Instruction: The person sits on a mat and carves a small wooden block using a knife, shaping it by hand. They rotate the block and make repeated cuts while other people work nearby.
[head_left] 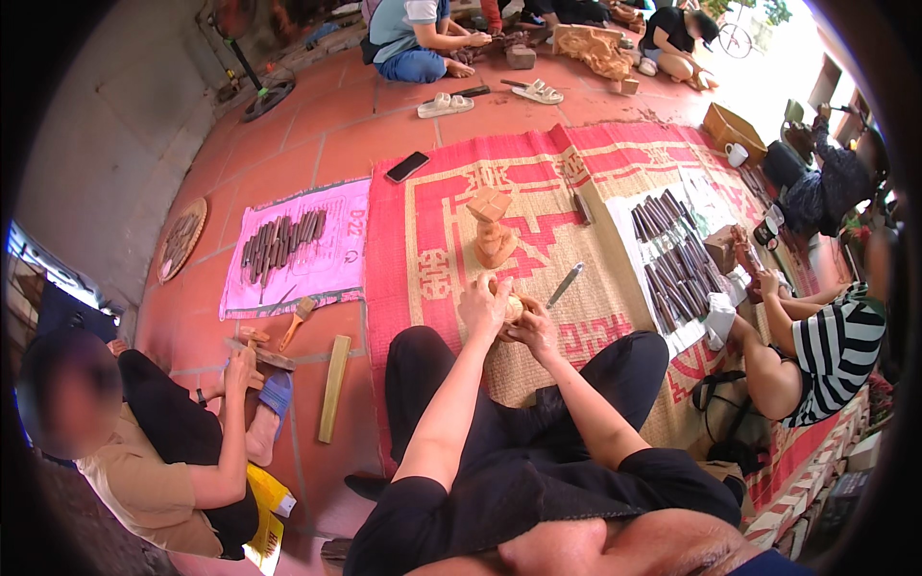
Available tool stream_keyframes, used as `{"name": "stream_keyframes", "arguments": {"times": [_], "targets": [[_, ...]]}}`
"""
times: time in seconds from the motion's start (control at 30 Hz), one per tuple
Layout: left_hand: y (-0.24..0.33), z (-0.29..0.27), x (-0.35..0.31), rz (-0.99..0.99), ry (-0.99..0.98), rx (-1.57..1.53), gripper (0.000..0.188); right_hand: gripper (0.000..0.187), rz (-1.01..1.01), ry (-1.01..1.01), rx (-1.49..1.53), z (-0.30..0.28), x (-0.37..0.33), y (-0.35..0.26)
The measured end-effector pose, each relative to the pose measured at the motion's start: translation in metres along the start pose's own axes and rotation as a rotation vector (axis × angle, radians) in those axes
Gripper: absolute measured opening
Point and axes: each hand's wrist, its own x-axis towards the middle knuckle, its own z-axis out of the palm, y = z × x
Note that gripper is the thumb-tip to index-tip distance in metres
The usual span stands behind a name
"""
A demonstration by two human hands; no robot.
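Head view, pale wooden piece: the rounded piece (514, 308) sits at mid-frame between both hands; fingers cover most of it, so its full shape is hard to make out.
Left hand: the left hand (483, 305) is closed on the piece from the upper left, its back upward and fingers bent over the top; the forearm slants up and rightward from the lower edge.
Right hand: the right hand (531, 326) is closed round the piece's lower right side, fingers curled inward; the forearm leans up and leftward. Whether a small tool is tucked in this hand, I cannot tell.
Carved wooden figure: the figure (494, 245) stands on the patterned mat (392, 250) just above the hands, a squared block at its top; its finer carving is too small to read.
Slim tool: the tool (565, 285) lies on the mat, right of the hands.
Dark-handled tools: one cluster (283, 245) covers much of the pink cloth (336, 206) at left; rows (677, 259) lie at right, tips partly hidden by overlap.
Frame rim: the co-worker (154, 461) at lower left is partly lost in the dark border.
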Motion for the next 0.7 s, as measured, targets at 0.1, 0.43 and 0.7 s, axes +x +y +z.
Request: {"name": "stream_keyframes", "arguments": {"times": [0.1, 0.43, 0.7], "targets": [[0.000, -0.002, 0.002, -0.020, -0.036, -0.001, 0.045, 0.028, 0.072, -0.052, -0.142, -0.014, -0.009, 0.007], [0.007, 0.001, 0.002, 0.000, -0.030, 0.001, 0.044, 0.025, -0.006, -0.023, -0.024, -0.008, 0.008, -0.006], [-0.007, -0.007, 0.009, -0.074, -0.031, -0.083, 0.041, 0.042, 0.022, -0.036, -0.108, -0.004, 0.021, -0.032]]}}
